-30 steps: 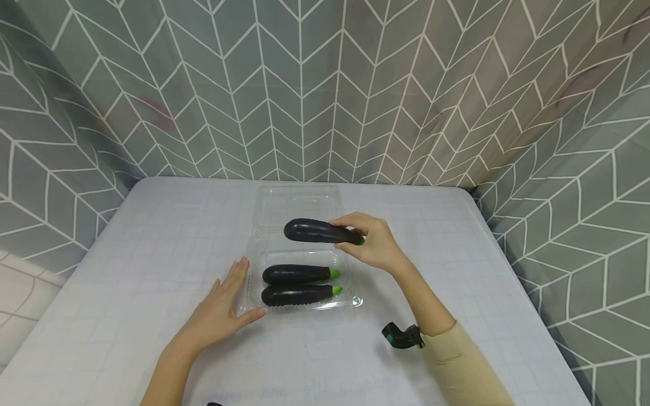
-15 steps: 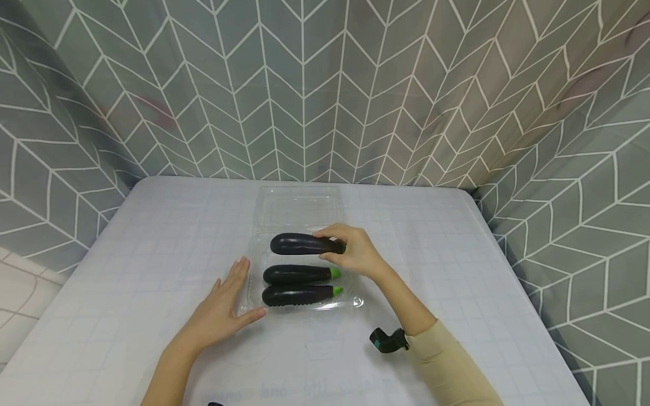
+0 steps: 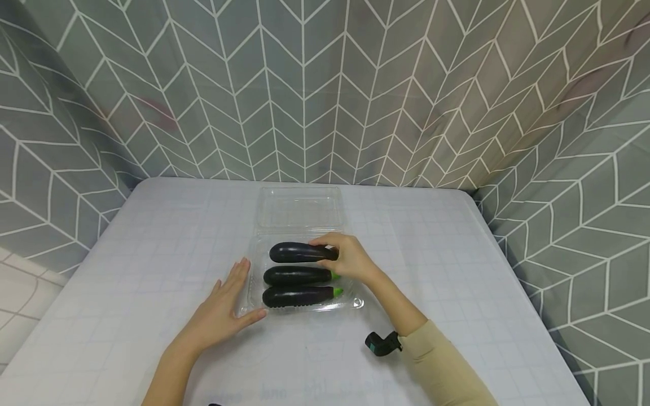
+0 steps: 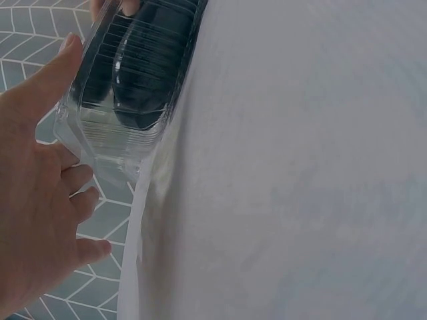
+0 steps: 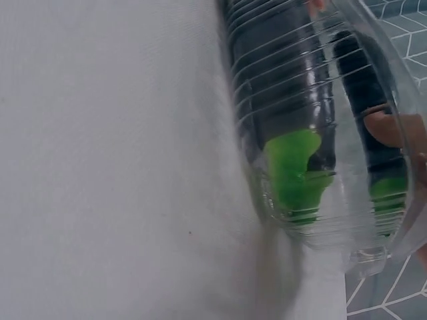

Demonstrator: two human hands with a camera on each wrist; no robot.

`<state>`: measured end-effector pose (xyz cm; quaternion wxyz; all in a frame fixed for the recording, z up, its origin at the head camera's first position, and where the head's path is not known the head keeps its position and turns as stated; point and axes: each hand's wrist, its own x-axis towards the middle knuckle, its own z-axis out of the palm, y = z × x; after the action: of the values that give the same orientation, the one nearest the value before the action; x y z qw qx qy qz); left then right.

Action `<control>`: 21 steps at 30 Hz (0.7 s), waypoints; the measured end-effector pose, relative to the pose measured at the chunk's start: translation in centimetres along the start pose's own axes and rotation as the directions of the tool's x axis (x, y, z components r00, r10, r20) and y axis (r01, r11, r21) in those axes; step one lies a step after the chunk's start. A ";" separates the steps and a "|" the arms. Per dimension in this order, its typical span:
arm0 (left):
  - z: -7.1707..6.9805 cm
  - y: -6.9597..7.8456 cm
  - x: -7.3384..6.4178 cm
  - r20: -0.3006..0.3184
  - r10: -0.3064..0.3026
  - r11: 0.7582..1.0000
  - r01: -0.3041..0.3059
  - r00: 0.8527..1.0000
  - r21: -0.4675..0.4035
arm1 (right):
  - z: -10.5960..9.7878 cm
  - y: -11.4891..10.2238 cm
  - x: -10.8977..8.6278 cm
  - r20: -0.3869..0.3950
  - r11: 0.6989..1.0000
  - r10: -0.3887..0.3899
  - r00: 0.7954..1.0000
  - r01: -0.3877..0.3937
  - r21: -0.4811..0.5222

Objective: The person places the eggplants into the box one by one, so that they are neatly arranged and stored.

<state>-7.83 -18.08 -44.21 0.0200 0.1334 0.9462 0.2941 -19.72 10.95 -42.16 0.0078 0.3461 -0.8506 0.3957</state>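
Note:
Toward the back of an open clear plastic clamshell container (image 3: 358,303), my right hand (image 3: 349,258) pinches a dark eggplant (image 3: 296,252) near its stem end, which the fingers hide. Two more eggplants, a middle one (image 3: 294,275) and a front one (image 3: 297,296), lie side by side in the container, green stems pointing right. My left hand (image 3: 220,310) is spread at the container's left side, thumb at the front corner. In the right wrist view, a green stem (image 5: 293,170) and part of the right hand (image 5: 393,130) show through the ribbed wall.
The container's clear lid (image 3: 299,206) lies folded back behind it on the white-covered table (image 3: 167,242). Patterned grey curtains (image 3: 325,101) stand along the back and sides. A black wrist camera (image 3: 382,343) hangs at the right sleeve.
My right hand has brought the eggplant down and left, from above the container's back right to beside the other two. The left hand has stayed where it was.

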 end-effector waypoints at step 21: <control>0.0 0.0 0.0 -0.001 -0.005 1.000 0.005 1.000 -0.001 | 1.0 -0.6 0.4 0.141 0.940 0.146 0.979 -0.092 -0.330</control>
<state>-7.88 -18.07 -44.26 0.0204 0.1310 0.9464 0.2944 -19.41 9.70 -42.32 -0.0295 0.3192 -0.9209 0.2220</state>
